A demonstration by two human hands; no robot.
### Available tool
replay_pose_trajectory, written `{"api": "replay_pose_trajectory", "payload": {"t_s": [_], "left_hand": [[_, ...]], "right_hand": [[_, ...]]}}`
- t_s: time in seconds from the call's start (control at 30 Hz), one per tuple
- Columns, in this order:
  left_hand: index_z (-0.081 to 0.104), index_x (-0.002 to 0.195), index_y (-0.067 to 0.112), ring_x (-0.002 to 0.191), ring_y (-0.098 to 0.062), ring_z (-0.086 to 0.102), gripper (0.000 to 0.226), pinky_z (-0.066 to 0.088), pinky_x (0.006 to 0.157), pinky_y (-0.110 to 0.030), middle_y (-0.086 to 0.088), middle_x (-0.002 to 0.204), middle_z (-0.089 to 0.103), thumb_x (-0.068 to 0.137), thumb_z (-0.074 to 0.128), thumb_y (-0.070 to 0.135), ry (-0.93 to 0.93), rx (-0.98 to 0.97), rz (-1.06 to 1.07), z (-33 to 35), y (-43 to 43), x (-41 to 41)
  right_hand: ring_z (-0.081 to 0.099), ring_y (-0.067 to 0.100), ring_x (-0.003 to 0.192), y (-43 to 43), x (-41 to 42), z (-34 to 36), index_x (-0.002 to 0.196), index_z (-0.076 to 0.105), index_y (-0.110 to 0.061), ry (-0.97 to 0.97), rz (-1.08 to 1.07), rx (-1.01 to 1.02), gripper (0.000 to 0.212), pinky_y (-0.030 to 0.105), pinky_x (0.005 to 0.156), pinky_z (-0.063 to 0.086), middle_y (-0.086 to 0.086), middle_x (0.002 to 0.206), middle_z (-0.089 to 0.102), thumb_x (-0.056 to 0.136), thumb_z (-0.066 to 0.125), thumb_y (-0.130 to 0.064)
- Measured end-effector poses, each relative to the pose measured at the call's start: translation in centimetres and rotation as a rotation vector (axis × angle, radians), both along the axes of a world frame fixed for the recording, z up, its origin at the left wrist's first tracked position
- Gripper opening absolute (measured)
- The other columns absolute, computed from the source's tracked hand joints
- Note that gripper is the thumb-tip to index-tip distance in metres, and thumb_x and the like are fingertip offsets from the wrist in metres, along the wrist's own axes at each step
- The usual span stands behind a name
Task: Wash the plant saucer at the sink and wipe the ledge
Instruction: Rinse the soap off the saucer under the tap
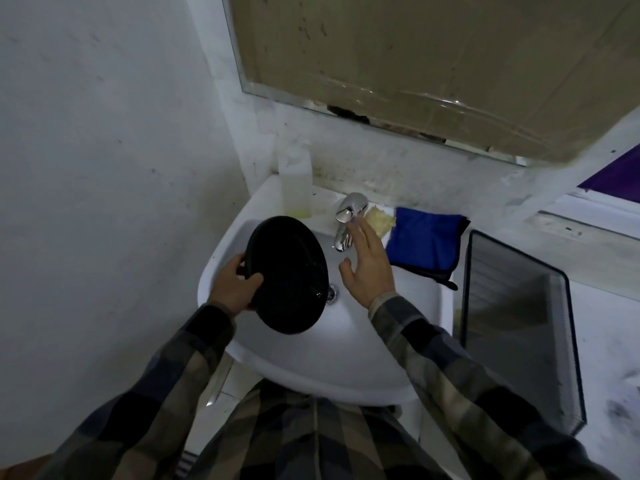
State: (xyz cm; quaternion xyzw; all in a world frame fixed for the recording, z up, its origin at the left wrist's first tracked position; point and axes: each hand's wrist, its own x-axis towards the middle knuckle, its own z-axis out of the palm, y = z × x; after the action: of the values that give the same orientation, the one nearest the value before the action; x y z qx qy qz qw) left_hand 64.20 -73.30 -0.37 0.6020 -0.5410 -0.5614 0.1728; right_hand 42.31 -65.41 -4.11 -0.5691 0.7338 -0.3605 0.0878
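Observation:
A round black plant saucer (287, 275) is held tilted over the white sink (349, 362), gripped at its left rim by my left hand (233, 289). My right hand (369, 263) is open with fingers spread, just right of the saucer, its fingertips next to the chrome tap (348, 220). No water stream is visible from the tap. A folded blue cloth (424, 242) lies on the sink's right rear rim, beside a yellowish sponge (379, 220).
A clear plastic bottle (294, 181) stands at the sink's back left corner. A black mesh bin (519, 327) stands right of the sink. A mirror covered with cardboard (433, 64) hangs above. A white ledge (588, 223) runs at the right below a window.

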Motion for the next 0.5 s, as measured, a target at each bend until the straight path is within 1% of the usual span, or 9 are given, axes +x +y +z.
{"api": "replay_pose_trajectory", "payload": {"t_s": [0.07, 0.1, 0.13, 0.17, 0.23, 0.27, 0.33, 0.4, 0.5], "left_hand": [[0.041, 0.139, 0.013, 0.098, -0.030, 0.050, 0.050, 0.053, 0.069, -0.038, -0.009, 0.122, 0.048, 0.091, 0.052, 0.005, -0.006, -0.007, 0.023, -0.1, 0.2, 0.2], [0.041, 0.139, 0.012, 0.098, -0.030, 0.051, 0.050, 0.053, 0.069, -0.039, -0.009, 0.123, 0.049, 0.090, 0.052, 0.005, -0.009, -0.006, 0.031, -0.1, 0.4, 0.3], [0.041, 0.139, 0.012, 0.098, -0.031, 0.052, 0.050, 0.054, 0.069, -0.040, -0.009, 0.123, 0.049, 0.090, 0.053, 0.005, -0.010, -0.002, 0.034, 0.0, 0.6, 0.3], [0.042, 0.138, 0.013, 0.097, -0.031, 0.053, 0.050, 0.055, 0.069, -0.041, -0.010, 0.121, 0.050, 0.090, 0.053, 0.006, -0.009, 0.005, 0.038, 0.0, 0.9, 0.3], [0.044, 0.136, 0.013, 0.097, -0.031, 0.056, 0.047, 0.056, 0.068, -0.043, -0.010, 0.119, 0.052, 0.090, 0.054, 0.007, 0.009, 0.025, 0.054, 0.2, 1.2, 0.0], [0.045, 0.135, 0.013, 0.096, -0.030, 0.057, 0.046, 0.057, 0.065, -0.043, -0.010, 0.118, 0.053, 0.090, 0.054, 0.008, 0.021, 0.038, 0.066, 0.3, 1.3, -0.2], [0.047, 0.134, 0.013, 0.092, -0.028, 0.059, 0.044, 0.057, 0.059, -0.040, -0.011, 0.118, 0.055, 0.090, 0.055, 0.009, 0.043, 0.061, 0.091, 0.6, 1.2, -0.5], [0.047, 0.133, 0.012, 0.084, -0.025, 0.061, 0.043, 0.057, 0.058, -0.039, -0.012, 0.114, 0.058, 0.091, 0.054, 0.011, 0.058, 0.085, 0.117, 0.7, 0.7, -0.6], [0.046, 0.134, 0.013, 0.075, -0.023, 0.062, 0.042, 0.057, 0.056, -0.037, -0.009, 0.103, 0.060, 0.092, 0.052, 0.018, 0.056, 0.115, 0.184, 0.9, -0.4, -0.5]], "right_hand": [[0.038, 0.025, 0.126, 1.2, 1.5, -0.9, 0.131, 0.050, -0.003, 0.049, -0.026, -0.028, 0.053, 0.031, 0.107, 0.034, 0.017, 0.138, 0.044, 0.079, 0.052, -0.010], [0.042, 0.028, 0.122, 1.9, 2.5, -1.5, 0.127, 0.053, -0.004, 0.053, 0.043, -0.006, 0.048, 0.037, 0.104, 0.040, 0.018, 0.133, 0.047, 0.081, 0.050, -0.016], [0.045, 0.030, 0.121, 2.5, 3.5, -2.0, 0.128, 0.054, -0.005, 0.026, 0.173, 0.067, 0.048, 0.039, 0.103, 0.042, 0.018, 0.133, 0.049, 0.083, 0.048, -0.022], [0.045, 0.031, 0.124, 3.0, 4.4, -2.5, 0.132, 0.051, -0.006, -0.015, 0.320, 0.193, 0.049, 0.038, 0.106, 0.039, 0.016, 0.137, 0.047, 0.087, 0.047, -0.027], [0.031, 0.026, 0.138, 3.2, 5.8, -3.5, 0.144, 0.036, -0.010, -0.072, 0.500, 0.477, 0.058, 0.031, 0.114, 0.019, 0.011, 0.152, 0.031, 0.095, 0.045, -0.038], [0.021, 0.024, 0.143, 3.0, 6.2, -3.9, 0.148, 0.028, -0.012, -0.100, 0.502, 0.588, 0.061, 0.028, 0.115, 0.011, 0.008, 0.156, 0.021, 0.097, 0.043, -0.043], [0.010, 0.021, 0.146, 2.4, 6.4, -4.5, 0.150, 0.019, -0.015, -0.177, 0.429, 0.737, 0.063, 0.028, 0.116, 0.004, 0.005, 0.159, 0.012, 0.099, 0.035, -0.047], [0.010, 0.019, 0.146, 2.2, 6.1, -4.7, 0.150, 0.020, -0.015, -0.237, 0.375, 0.792, 0.063, 0.030, 0.118, 0.005, 0.004, 0.158, 0.013, 0.099, 0.031, -0.050], [0.023, 0.014, 0.141, 3.3, 5.3, -4.3, 0.145, 0.034, -0.015, -0.315, 0.393, 0.685, 0.054, 0.026, 0.115, 0.013, 0.003, 0.153, 0.029, 0.099, 0.038, -0.043]]}}
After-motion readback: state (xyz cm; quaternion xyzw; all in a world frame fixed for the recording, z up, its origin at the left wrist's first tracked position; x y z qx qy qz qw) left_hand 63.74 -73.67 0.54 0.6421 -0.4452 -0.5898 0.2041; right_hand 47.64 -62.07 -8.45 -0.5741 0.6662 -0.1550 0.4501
